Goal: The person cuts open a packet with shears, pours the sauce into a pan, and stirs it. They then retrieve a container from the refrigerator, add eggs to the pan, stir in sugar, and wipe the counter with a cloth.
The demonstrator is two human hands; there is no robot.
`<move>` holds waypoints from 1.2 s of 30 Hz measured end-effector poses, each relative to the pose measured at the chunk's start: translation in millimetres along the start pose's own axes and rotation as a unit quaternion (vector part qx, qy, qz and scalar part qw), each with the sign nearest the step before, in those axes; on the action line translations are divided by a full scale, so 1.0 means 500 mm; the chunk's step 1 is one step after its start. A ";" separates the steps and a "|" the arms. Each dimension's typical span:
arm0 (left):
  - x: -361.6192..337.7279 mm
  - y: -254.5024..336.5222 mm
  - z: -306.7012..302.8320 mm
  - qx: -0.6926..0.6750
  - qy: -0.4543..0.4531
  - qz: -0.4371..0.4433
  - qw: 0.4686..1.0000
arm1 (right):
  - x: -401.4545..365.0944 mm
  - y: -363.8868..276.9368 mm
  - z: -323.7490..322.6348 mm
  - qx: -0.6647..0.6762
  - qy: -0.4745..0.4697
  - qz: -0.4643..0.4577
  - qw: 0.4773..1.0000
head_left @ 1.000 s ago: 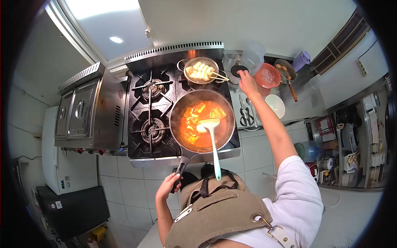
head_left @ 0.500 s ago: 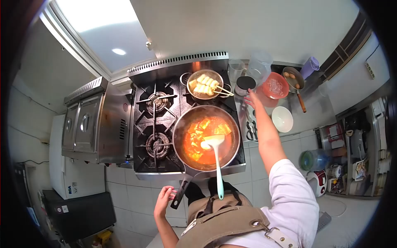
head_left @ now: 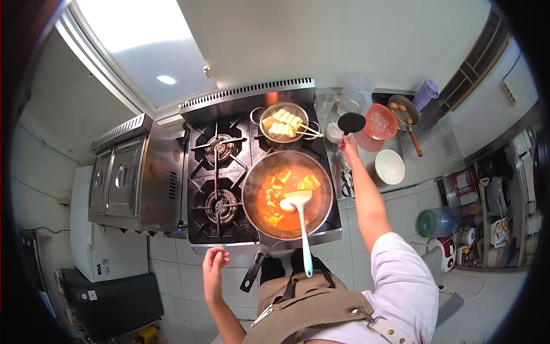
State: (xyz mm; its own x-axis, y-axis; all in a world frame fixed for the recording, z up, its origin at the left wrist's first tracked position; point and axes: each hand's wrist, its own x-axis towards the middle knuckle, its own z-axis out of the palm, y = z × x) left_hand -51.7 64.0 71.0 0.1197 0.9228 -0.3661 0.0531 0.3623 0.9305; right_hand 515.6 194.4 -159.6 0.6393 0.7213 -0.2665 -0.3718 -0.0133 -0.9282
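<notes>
A wide frying pan [head_left: 250, 182] of orange-red stew with pale tofu pieces stands on the front right burner of a black gas stove [head_left: 220, 172]. A white and teal spatula [head_left: 300, 216] rests in it, handle toward me. My left hand [head_left: 212, 267] hangs open in the air to the left of the pan's black handle [head_left: 252, 269], touching nothing. My right hand [head_left: 348, 146] is lifted over the steel counter and grips a black ladle [head_left: 350, 122], raised above a small steel container [head_left: 333, 132].
A small pot of skewered fish cakes [head_left: 283, 121] sits on the back right burner. On the counter stand clear measuring jugs [head_left: 356, 93], a red bowl [head_left: 379, 121], a white bowl [head_left: 389, 166], a small pan of eggs [head_left: 402, 109] and scissors [head_left: 345, 184]. A steel cabinet [head_left: 123, 172] lies left.
My left hand let go of the pan handle and drifted left. My right hand drew back from the far counter and lifted the black ladle.
</notes>
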 end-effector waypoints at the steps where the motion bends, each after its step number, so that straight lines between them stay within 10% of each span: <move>1: 0.005 0.016 0.015 0.000 -0.020 0.019 1.000 | -0.027 -0.005 -0.004 0.005 -0.006 -0.021 1.000; 12: 0.072 0.124 0.324 0.047 -0.366 0.176 0.913 | -0.574 -0.260 0.147 -0.150 0.083 -0.244 0.955; 23: 0.032 0.147 0.257 -0.168 -0.356 0.004 0.919 | -0.881 -0.252 0.382 -0.326 0.068 -0.464 0.821; 30: 0.060 0.121 0.129 -0.210 -0.400 -0.016 0.892 | -0.981 -0.312 0.357 -0.487 -0.231 -0.297 0.788; 32: 0.078 0.099 0.105 -0.183 -0.415 -0.006 0.891 | -0.970 -0.375 0.312 -0.462 -0.341 -0.120 0.810; 36: 0.090 0.089 0.065 -0.105 -0.441 0.065 0.889 | -0.935 -0.446 0.305 -0.474 -0.150 -0.235 0.835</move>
State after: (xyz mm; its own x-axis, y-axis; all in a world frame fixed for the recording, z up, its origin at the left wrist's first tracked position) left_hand -11.8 117.4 95.7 0.8466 0.5314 -0.0311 -0.1939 0.3624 0.9116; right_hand 196.9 -34.6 211.5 0.3136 0.9406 0.1296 0.6643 -0.1198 -0.7378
